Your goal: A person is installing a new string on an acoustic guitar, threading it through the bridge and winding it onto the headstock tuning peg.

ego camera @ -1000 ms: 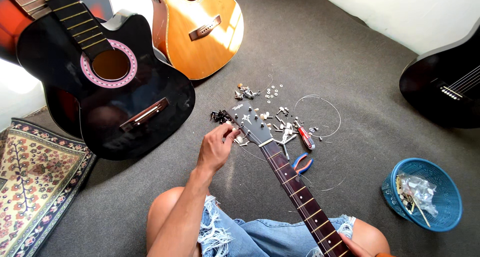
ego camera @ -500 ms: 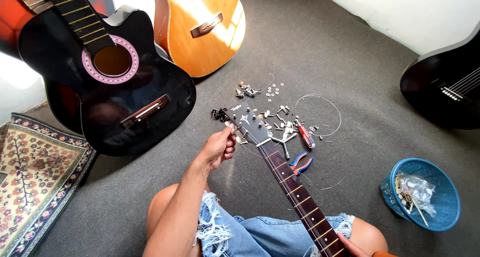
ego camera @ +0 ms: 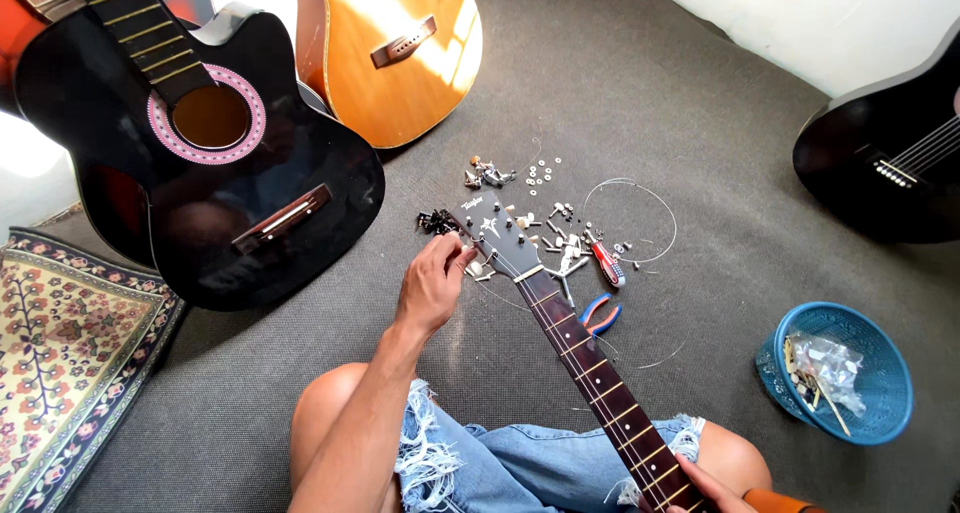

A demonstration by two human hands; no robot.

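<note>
Left hand (ego camera: 432, 285) shifted closer onto headstock (ego camera: 497, 235) edge since earlier frame, fingers pinched on tuner there. Right hand (ego camera: 700, 490) barely seen, fingers' state untellable. Risk: small parts (ego camera: 545, 176) scattered on carpet (ego camera: 700, 103) if neck (ego camera: 590, 368) is jolted.

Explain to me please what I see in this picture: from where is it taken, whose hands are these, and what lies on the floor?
The picture comes from a camera worn on a person's head, looking down at their own lap and hands. The person sits on a grey carpet. The left hand touches the side of a guitar headstock near its tuning pegs. The right hand, at the bottom edge, holds the guitar neck. Around the headstock lie small screws and parts, a red-handled screwdriver, blue-handled pliers and a coiled string. A blue basket stands on the right. A black guitar and a tan guitar lie behind.
</note>
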